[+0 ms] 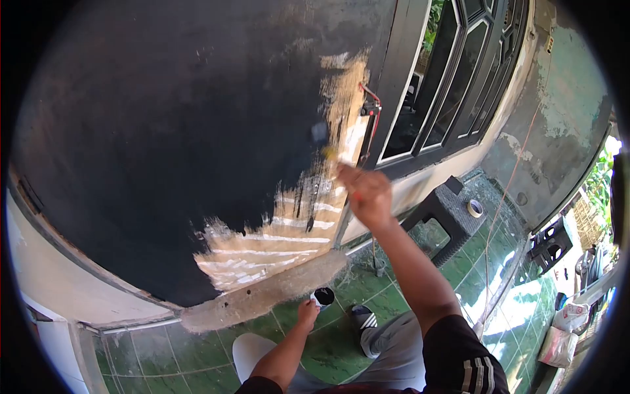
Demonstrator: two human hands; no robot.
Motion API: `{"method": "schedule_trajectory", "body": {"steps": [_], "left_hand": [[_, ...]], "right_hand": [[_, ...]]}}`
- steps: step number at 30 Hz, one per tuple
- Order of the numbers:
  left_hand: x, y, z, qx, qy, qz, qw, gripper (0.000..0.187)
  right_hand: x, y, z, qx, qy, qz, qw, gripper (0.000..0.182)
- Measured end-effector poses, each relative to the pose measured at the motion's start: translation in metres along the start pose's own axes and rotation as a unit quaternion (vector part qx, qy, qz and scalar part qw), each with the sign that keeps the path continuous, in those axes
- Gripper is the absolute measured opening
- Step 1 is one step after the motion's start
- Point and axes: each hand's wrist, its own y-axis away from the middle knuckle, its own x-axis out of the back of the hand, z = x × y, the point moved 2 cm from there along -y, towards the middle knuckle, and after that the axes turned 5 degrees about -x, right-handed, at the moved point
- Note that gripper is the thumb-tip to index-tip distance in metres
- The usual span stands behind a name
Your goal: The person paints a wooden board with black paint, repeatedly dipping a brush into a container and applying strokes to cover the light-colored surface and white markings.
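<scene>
My right hand [367,196] is raised at the door and closed around a paintbrush [327,152], which is blurred by motion. The bristles are at the black-painted part of the large door panel [170,125], close to its ragged edge. Below and right of that edge lies a tan strip with white streaks [275,249]. Low down, near the door's bottom edge, my left hand [307,312] grips a small white cup [323,297] with black paint inside.
A dark plastic stool [453,210] carries a roll of tape [475,208]. A red-and-black latch [371,110] sits on the door's right edge, beside a window frame [453,85]. Green tiles [154,348] cover the floor. Bags [561,341] lie at far right.
</scene>
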Motion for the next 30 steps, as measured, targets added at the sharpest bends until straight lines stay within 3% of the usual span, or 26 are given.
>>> {"method": "schedule_trajectory", "body": {"steps": [3, 4, 6, 9, 16, 23, 30], "left_hand": [[0.000, 0.008, 0.004, -0.023, 0.027, 0.008, 0.999, 0.026], [0.002, 0.012, 0.006, -0.041, 0.035, 0.015, 0.998, 0.030], [0.002, 0.014, 0.023, -0.062, 0.053, 0.030, 0.996, 0.033], [0.003, 0.025, 0.063, -0.073, 0.048, 0.049, 0.995, 0.032], [-0.014, 0.078, 0.196, -0.110, 0.034, 0.024, 0.993, 0.033], [-0.031, 0.120, 0.299, -0.149, 0.107, -0.017, 0.983, 0.038], [-0.041, 0.160, 0.341, -0.158, 0.086, -0.029, 0.983, 0.052]], "right_hand": [[-0.010, 0.069, -0.023, -0.064, -0.020, -0.234, 0.970, 0.031], [-0.008, 0.088, -0.025, -0.083, -0.055, -0.272, 0.957, 0.027], [0.007, 0.105, -0.034, -0.172, -0.118, -0.281, 0.937, 0.021], [0.026, 0.112, -0.034, -0.227, -0.133, -0.273, 0.925, 0.019], [0.060, 0.077, -0.016, -0.482, -0.223, -0.128, 0.838, 0.018], [0.076, 0.065, -0.016, -0.461, -0.304, -0.023, 0.834, 0.018], [0.084, 0.048, -0.037, -0.408, -0.223, -0.070, 0.883, 0.019]]}}
